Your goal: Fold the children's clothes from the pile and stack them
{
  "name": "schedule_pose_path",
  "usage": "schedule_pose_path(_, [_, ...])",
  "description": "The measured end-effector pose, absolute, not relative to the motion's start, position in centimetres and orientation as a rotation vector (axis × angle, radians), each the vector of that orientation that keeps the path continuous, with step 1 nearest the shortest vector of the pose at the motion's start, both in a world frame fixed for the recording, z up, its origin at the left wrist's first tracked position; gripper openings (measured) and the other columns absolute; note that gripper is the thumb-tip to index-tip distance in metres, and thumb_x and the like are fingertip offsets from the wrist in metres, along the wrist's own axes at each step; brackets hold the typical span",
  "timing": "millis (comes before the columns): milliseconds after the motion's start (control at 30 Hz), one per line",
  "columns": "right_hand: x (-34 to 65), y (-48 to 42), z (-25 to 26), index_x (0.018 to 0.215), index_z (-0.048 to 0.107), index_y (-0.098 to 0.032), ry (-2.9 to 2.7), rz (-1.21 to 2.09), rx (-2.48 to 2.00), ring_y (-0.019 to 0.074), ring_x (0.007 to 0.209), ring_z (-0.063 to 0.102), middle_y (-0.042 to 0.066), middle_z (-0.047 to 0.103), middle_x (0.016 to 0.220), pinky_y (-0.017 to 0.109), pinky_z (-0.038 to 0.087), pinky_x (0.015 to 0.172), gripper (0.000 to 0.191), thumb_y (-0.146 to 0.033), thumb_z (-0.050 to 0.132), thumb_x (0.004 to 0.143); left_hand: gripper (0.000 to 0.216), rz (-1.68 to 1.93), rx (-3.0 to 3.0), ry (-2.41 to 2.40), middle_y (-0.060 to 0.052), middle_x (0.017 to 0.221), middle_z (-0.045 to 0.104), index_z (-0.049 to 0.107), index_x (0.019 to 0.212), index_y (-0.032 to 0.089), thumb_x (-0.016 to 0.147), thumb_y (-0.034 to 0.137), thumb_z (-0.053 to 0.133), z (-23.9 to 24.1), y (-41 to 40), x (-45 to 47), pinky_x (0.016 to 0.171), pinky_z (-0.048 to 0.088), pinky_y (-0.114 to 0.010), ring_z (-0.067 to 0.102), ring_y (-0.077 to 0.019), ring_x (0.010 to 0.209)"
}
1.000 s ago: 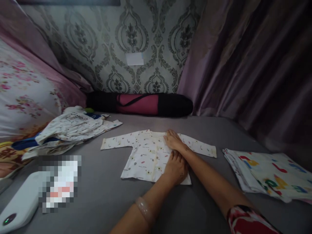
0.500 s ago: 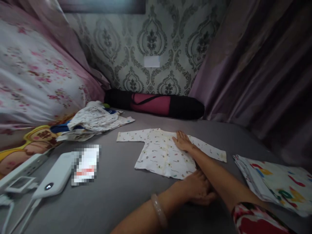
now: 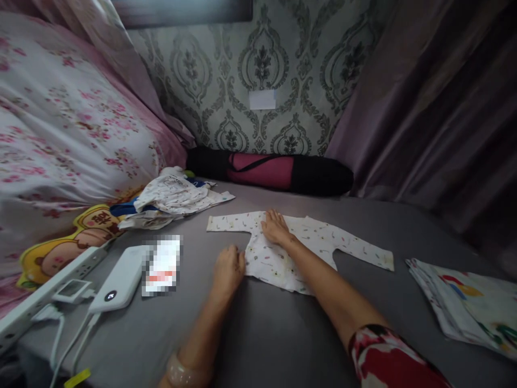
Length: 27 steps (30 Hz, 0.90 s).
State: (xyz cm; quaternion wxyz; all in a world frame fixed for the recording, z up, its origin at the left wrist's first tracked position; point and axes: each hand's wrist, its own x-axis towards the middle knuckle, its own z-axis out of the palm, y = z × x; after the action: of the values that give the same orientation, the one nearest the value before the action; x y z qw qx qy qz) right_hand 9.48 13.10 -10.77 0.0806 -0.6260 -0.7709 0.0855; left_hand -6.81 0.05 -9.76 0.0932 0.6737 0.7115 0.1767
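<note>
A small white long-sleeved baby shirt (image 3: 319, 234) with a tiny coloured print lies spread on the grey sheet, both sleeves stretched outward. My right hand (image 3: 275, 227) rests flat on its upper left part near the collar, fingers extended. At the shirt's lower left side edge, my left hand (image 3: 228, 268) has its fingers curled closed on the fabric; the fingertips are partly hidden. A pale bangle circles my left wrist.
Crumpled baby clothes (image 3: 169, 196) lie at the back left. Nearby are a blurred-out phone-like item (image 3: 162, 265), a white power bank (image 3: 123, 277) with cables and a power strip (image 3: 52, 291). Folded printed cloth (image 3: 460, 302) lies right; a black-and-pink long bag (image 3: 262, 171) lies along the wall.
My left hand has moved from the shirt's lower right corner to its lower left edge. My right hand has shifted left across the top of the shirt. The view has turned slightly left.
</note>
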Motion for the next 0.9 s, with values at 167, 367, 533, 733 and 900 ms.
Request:
schedule_pose_path(167, [8.3, 13.5, -12.8, 0.146, 0.029, -0.002, -2.195, 0.177, -1.909, 0.0257, 0.143, 0.016, 0.016, 0.026, 0.154, 0.042, 0.009, 0.115, 0.060, -0.035, 0.025, 0.096, 0.013, 0.448, 1.868, 1.993, -0.007, 0.091, 0.066, 0.056, 0.093, 0.018, 0.092, 0.028, 0.049, -9.9, -0.1, -7.0, 0.067, 0.037, -0.025, 0.060, -0.0178, 0.085])
schedule_pose_path(367, [8.7, 13.5, -13.1, 0.145, 0.032, -0.004, -2.165, 0.136, -1.894, 0.0239, 0.142, 0.018, 0.014, 0.028, 0.153, 0.040, 0.009, 0.115, 0.059, -0.035, 0.026, 0.095, 0.015, 0.384, 1.800, 1.956, -0.005, 0.082, 0.066, 0.059, 0.082, 0.018, 0.088, 0.031, 0.055, -9.6, 0.3, -7.3, 0.063, 0.032, -0.025, 0.059, -0.0172, 0.078])
schedule_pose_path(533, [8.1, 11.8, -12.1, 0.144, 0.034, -0.003, -2.177, 0.117, -1.851, 0.0252, 0.142, 0.019, 0.015, 0.030, 0.152, 0.042, 0.005, 0.115, 0.056, -0.031, 0.027, 0.095, 0.019, 0.435, 1.773, 1.949, -0.004, 0.074, 0.065, 0.060, 0.073, 0.017, 0.086, 0.031, 0.054, -8.8, 0.3, -7.6, 0.060, 0.031, -0.025, 0.058, -0.0163, 0.072])
schedule_pose_path(733, [5.7, 8.3, -12.6, 0.145, 0.030, 0.000, -2.184, 0.212, -1.830, 0.0282, 0.142, 0.017, 0.018, 0.026, 0.153, 0.044, 0.009, 0.115, 0.058, -0.030, 0.027, 0.095, 0.017, 0.474, 1.772, 1.888, -0.006, 0.080, 0.067, 0.060, 0.083, 0.015, 0.087, 0.030, 0.055, -9.1, 0.4, -8.4, 0.062, 0.036, -0.024, 0.060, -0.0162, 0.073])
schedule_pose_path(900, [5.8, 7.4, -11.7, 0.144, 0.032, -0.004, -2.138, 0.327, -1.758, 0.0241, 0.142, 0.018, 0.016, 0.027, 0.153, 0.042, 0.011, 0.115, 0.056, -0.032, 0.025, 0.096, 0.022, 0.383, 1.831, 1.916, -0.007, 0.082, 0.068, 0.061, 0.083, 0.016, 0.087, 0.036, 0.052, -9.6, 0.7, -8.8, 0.062, 0.038, -0.025, 0.061, -0.0186, 0.076])
